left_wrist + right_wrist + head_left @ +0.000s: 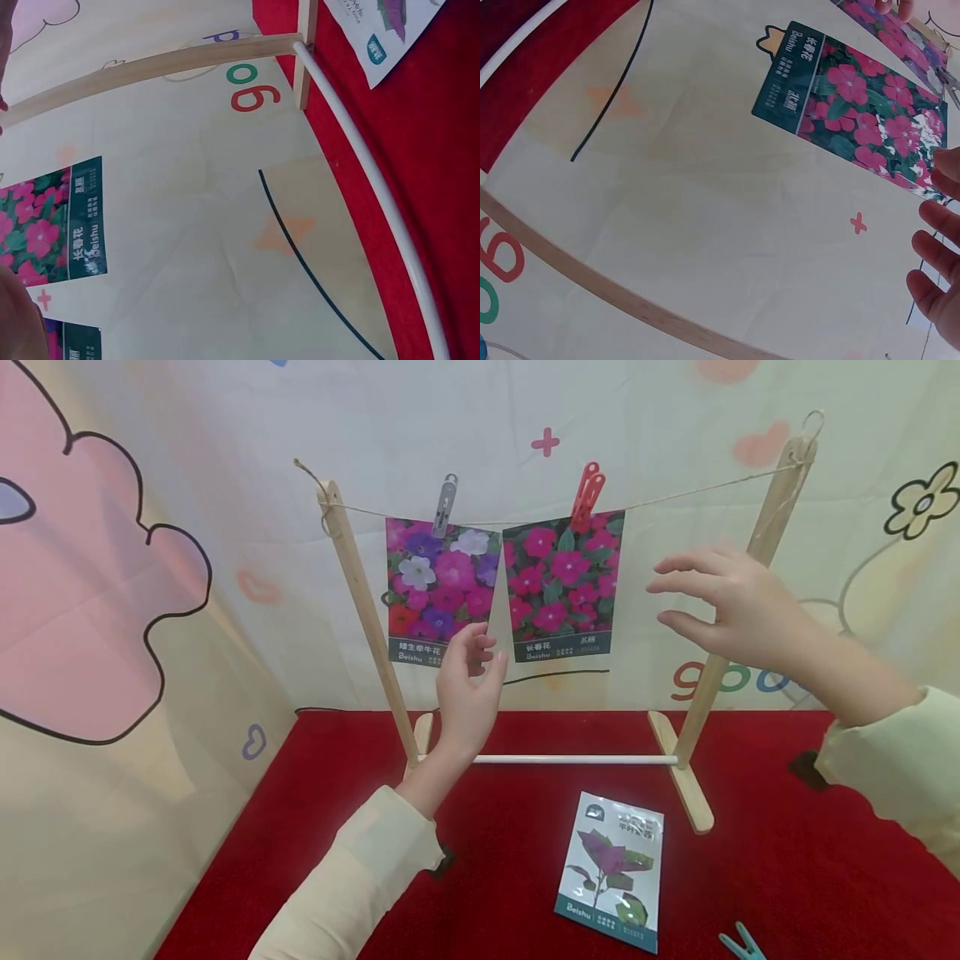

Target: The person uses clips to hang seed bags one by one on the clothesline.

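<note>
A person in cream sleeves [360, 868] lifts both hands before a string [697, 489] of flower packets. The left hand [467, 693] is raised with its fingers loosely curled and its thumb apart from them, in front of the lower right corner of a packet of mixed-color flowers [442, 581]; whether skin meets paper cannot be told. The right hand [727, 597] hangs in the air with fingers and thumb spread, to the right of a packet of pink flowers [566, 581] and well apart from it in the head view. The two packets hang side by side, upper corners nearly meeting, the mixed-color one under a gray clip [445, 506] and the pink one under a red clip [587, 497]. The string sags between the posts of a wooden stand [366, 618], whose feet are joined by a white rod [577, 760] near the far edge of the red surface [300, 843]. Lower than both hands, farther from that edge, a white packet with a purple-leaved plant [611, 872] lies flat on the surface, with a light blue clip [742, 943] near its lower right corner. Behind the far edge, a pale cloth [652, 410] printed with hearts, a flower and colored letters fills the background.
</note>
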The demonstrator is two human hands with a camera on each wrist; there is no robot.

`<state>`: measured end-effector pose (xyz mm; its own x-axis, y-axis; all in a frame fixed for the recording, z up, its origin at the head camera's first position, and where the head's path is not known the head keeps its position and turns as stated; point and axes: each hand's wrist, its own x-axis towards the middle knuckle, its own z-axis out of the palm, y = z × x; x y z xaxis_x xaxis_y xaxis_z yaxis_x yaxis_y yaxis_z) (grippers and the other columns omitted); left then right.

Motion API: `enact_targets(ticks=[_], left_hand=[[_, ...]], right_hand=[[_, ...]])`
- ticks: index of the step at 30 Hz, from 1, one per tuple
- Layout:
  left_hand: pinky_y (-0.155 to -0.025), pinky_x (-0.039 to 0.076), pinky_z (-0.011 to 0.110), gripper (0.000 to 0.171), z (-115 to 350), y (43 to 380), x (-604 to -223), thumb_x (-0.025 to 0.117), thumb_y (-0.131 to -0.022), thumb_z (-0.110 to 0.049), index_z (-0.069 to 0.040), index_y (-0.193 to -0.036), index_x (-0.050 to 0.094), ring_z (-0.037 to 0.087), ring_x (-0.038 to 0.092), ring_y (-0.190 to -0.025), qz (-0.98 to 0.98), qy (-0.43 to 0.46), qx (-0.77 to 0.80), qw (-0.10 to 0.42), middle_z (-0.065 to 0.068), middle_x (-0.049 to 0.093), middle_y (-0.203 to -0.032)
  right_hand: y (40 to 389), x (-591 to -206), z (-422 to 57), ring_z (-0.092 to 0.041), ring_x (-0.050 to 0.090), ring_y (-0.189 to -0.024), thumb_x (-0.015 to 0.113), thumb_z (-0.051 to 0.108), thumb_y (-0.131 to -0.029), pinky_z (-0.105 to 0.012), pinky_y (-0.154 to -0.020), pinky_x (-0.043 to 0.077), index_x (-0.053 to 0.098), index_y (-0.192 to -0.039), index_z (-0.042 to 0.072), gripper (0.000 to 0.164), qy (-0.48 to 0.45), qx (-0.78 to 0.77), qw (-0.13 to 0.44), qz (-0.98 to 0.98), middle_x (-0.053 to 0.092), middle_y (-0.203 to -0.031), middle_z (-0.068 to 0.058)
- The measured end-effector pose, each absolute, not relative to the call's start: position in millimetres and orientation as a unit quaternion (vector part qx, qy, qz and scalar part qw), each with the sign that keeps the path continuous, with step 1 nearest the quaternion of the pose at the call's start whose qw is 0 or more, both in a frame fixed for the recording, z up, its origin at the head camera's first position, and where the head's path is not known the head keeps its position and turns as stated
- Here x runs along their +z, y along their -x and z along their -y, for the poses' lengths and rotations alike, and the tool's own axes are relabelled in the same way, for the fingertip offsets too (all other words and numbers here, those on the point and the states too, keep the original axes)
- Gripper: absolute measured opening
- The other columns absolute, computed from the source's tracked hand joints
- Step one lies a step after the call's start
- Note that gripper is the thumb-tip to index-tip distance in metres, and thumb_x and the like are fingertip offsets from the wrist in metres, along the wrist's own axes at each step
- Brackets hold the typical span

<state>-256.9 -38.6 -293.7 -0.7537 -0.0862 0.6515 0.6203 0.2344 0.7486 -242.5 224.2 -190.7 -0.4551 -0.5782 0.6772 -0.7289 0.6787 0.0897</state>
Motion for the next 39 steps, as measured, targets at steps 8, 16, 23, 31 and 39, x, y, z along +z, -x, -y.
enact_targets(ticks=[8, 16, 23, 31, 39], left_hand=[[-0.079, 0.046, 0.033, 0.037, 40.2, 254.2, -304.6, 0.055, -0.086, -0.012, -0.006, -0.120, 0.046, 0.017, 0.053, -0.091, 0.736, 0.180, -0.588, 0.284, 0.012, 0.055, -0.105], [-0.079, 0.047, 0.037, 0.036, 41.0, 252.7, -314.5, 0.055, -0.085, -0.011, -0.005, -0.120, 0.046, 0.017, 0.054, -0.090, 0.740, 0.174, -0.589, 0.274, 0.010, 0.056, -0.104], [-0.078, 0.047, 0.032, 0.037, 42.0, 252.7, -323.7, 0.055, -0.084, -0.009, -0.008, -0.120, 0.046, 0.017, 0.055, -0.090, 0.750, 0.180, -0.575, 0.273, 0.009, 0.056, -0.103], [-0.075, 0.048, 0.030, 0.038, 43.0, 251.8, -333.8, 0.056, -0.084, -0.008, -0.007, -0.120, 0.045, 0.018, 0.056, -0.088, 0.760, 0.184, -0.566, 0.262, 0.009, 0.057, -0.103], [-0.068, 0.048, 0.023, 0.039, 42.3, 249.6, -344.7, 0.056, -0.083, -0.008, -0.009, -0.121, 0.046, 0.017, 0.058, -0.080, 0.773, 0.188, -0.556, 0.243, 0.008, 0.057, -0.102]], right_hand=[[242.9, -205.9, -231.3, -0.029, 0.050, -0.096, 0.075, 0.001, -0.059, -0.044, -0.073, 0.044, 0.064, -0.099, 0.005, 0.042, -0.385, 0.107, 0.342, 0.850, 0.059, -0.103, -0.015], [240.7, -219.7, -238.2, -0.028, 0.050, -0.095, 0.076, 0.001, -0.058, -0.040, -0.071, 0.044, 0.064, -0.098, 0.006, 0.042, -0.385, 0.109, 0.333, 0.854, 0.058, -0.103, -0.013], [237.1, -230.3, -242.2, -0.028, 0.050, -0.096, 0.075, 0.003, -0.060, -0.041, -0.071, 0.043, 0.064, -0.099, 0.007, 0.041, -0.385, 0.115, 0.321, 0.858, 0.058, -0.104, -0.013], [233.6, -245.8, -247.2, -0.026, 0.050, -0.096, 0.075, 0.000, -0.057, -0.034, -0.071, 0.041, 0.064, -0.098, 0.008, 0.043, -0.392, 0.121, 0.308, 0.858, 0.058, -0.105, -0.011], [231.1, -262.6, -253.0, -0.024, 0.051, -0.093, 0.076, 0.001, -0.056, -0.035, -0.070, 0.041, 0.064, -0.098, 0.010, 0.044, -0.390, 0.120, 0.298, 0.863, 0.058, -0.105, -0.010]])
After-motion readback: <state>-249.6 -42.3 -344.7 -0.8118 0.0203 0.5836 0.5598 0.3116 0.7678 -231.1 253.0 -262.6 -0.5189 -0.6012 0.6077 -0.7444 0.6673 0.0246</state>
